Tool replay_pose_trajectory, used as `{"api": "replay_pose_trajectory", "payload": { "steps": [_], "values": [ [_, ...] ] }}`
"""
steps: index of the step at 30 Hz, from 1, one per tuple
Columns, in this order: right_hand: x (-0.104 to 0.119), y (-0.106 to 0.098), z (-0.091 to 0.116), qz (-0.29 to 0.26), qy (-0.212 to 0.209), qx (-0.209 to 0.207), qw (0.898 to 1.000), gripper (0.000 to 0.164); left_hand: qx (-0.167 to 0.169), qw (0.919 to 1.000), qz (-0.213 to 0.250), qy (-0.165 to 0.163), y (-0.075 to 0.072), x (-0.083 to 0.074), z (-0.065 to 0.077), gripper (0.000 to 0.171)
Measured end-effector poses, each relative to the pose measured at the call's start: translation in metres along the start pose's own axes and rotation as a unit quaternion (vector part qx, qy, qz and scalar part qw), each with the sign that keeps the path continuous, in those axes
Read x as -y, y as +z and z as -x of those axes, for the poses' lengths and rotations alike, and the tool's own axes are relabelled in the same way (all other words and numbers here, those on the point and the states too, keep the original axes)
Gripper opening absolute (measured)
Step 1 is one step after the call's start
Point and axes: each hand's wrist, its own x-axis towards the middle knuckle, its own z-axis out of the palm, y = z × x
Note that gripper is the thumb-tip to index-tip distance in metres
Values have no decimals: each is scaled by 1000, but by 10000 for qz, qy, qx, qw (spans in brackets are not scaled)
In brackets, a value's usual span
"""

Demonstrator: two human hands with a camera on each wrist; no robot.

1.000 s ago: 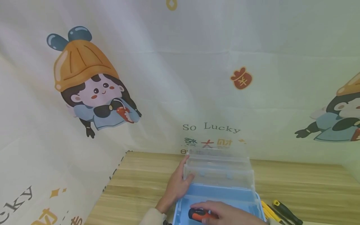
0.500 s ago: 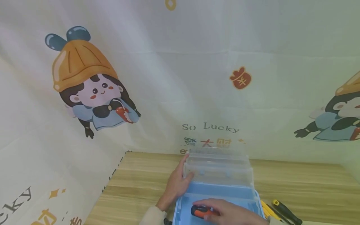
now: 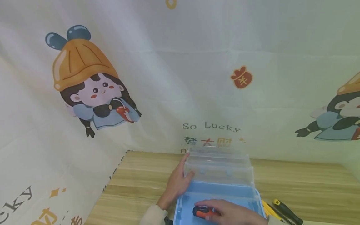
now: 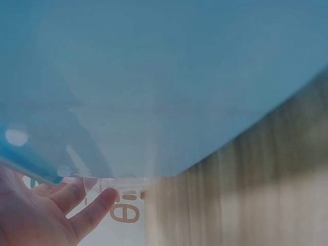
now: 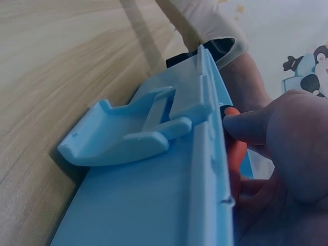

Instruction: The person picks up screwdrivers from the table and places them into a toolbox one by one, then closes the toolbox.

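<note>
A blue box (image 3: pixel 222 188) stands on the table with its clear lid (image 3: pixel 219 176) raised at the back. My left hand (image 3: pixel 178 181) holds the lid's left edge, thumb in front and fingers behind. In the left wrist view, fingers (image 4: pixel 95 215) reach past the box's blue side. Over the box's inside, my right hand (image 3: pixel 227 212) grips a tool by its orange-and-black handle (image 3: pixel 200 212). The rest of that tool is hidden by the hand, so its kind cannot be told. A blue latch (image 5: pixel 128 133) hangs folded out from the box's front in the right wrist view.
Right of the box lie a tool with a black handle and yellow end (image 3: pixel 287 212) and a yellow tool (image 3: pixel 270 212), partly cut off. Wooden table surface (image 3: pixel 140 184) extends to both sides. A printed cloth (image 3: pixel 197 78) hangs behind.
My right hand has shifted slightly to the right over the box with the orange-and-black tool. The left hand stays on the lid.
</note>
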Motion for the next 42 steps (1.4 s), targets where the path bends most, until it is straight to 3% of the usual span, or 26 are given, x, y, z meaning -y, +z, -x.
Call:
{"api": "replay_pose_trajectory", "payload": {
  "steps": [13, 20, 42],
  "values": [
    [-14, 3, -2, -244, -38, 353, 9991, 41, 245, 9985, 474, 103, 0, 1, -1, 68],
    [-20, 3, -3, -64, -112, 390, 9992, 41, 432, 9959, 786, 125, 0, 2, -2, 69],
    [-26, 7, -4, -534, 91, 482, 9974, 39, 390, 9959, 804, 138, 0, 6, -1, 69]
  ]
}}
